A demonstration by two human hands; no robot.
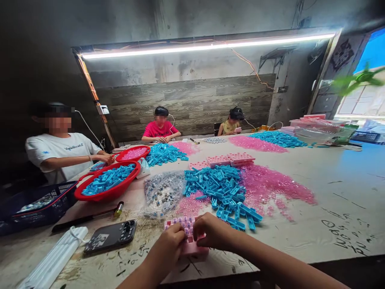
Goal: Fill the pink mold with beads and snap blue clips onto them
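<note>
A pink block with square holes (195, 249) sits at the table's near edge, its back rows filled with small clear-pink pieces. My left hand (168, 247) is at the block's left side, fingers bent and pressed together over its top; what they pinch is hidden. Over the right part of the block, my right hand (212, 230) curls with its fingertips down at the holes, and anything in them is too small to make out. Just behind lie a heap of blue plastic pieces (215, 182), a spread of clear-pink pieces (270, 186) and a clear bag of small metallic parts (164, 194).
To the left are a phone (110, 237), a hammer (90, 216), a white power strip (55, 259), a dark blue basket (64, 192) and a red basin (78, 196) of blue pieces. More pink blocks (218, 160) stand behind the heap. Three people sit around the table.
</note>
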